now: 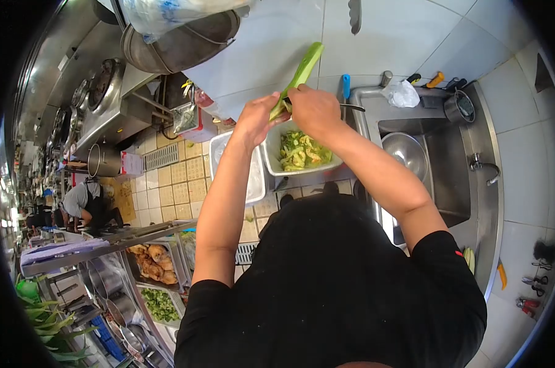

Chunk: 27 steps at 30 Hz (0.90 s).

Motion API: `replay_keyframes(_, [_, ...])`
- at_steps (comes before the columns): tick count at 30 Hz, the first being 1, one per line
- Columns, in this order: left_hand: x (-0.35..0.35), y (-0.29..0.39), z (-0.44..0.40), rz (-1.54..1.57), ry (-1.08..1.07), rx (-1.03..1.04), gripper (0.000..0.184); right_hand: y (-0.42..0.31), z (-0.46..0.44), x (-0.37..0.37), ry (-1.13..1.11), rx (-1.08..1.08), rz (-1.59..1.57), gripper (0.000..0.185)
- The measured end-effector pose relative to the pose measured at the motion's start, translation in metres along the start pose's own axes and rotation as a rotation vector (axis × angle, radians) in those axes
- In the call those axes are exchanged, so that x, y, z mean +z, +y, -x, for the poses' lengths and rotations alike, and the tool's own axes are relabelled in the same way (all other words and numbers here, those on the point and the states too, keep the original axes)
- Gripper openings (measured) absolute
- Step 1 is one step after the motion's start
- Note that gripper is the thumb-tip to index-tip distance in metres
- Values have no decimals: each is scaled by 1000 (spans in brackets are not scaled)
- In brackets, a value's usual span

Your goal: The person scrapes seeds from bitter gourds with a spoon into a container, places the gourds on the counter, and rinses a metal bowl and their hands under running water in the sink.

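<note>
My left hand is closed around the lower end of a long, pale green vegetable that points up and away. My right hand is closed beside it, near the vegetable's lower part. From the right hand's far side sticks out a thin, dark, curved handle; the rest of that tool is hidden by the fingers. Below both hands sits a white tub with yellow-green peelings in it. A second white tub stands to its left, partly behind my left forearm.
At right is a steel sink holding a metal bowl, with a faucet. Knife handles line its back edge. A metal pot hangs upper left. Trays of chicken and chopped greens are lower left. Another person bends over far left.
</note>
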<state>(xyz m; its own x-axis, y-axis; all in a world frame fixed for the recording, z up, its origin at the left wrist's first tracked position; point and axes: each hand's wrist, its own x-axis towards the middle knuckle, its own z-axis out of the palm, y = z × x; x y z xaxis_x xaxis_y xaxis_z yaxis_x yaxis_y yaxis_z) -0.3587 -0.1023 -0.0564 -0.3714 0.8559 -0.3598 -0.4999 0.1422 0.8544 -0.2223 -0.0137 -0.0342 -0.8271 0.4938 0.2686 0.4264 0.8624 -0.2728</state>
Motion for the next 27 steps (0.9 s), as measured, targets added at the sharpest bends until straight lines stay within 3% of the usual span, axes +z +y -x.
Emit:
replay_keyframes(8, [3, -15, -20, 20, 51, -85, 26, 1, 4, 12, -171, 53, -60, 20])
replay_keyframes(18, [-4, -53, -67, 121, 154, -258, 12, 3, 8, 25, -208, 96, -111, 18])
replay_keyframes(23, [-7, -52, -79, 270, 95, -375, 16, -3, 8, 27, -299, 141, -121, 19])
replay_keyframes(25, [-16, -54, -90, 278, 99, -407, 19, 2, 10, 34, -234, 110, -156, 18])
replay_keyframes(27, [-37, -59, -104, -114, 41, -381, 25, 6, 16, 38, -175, 80, -193, 18])
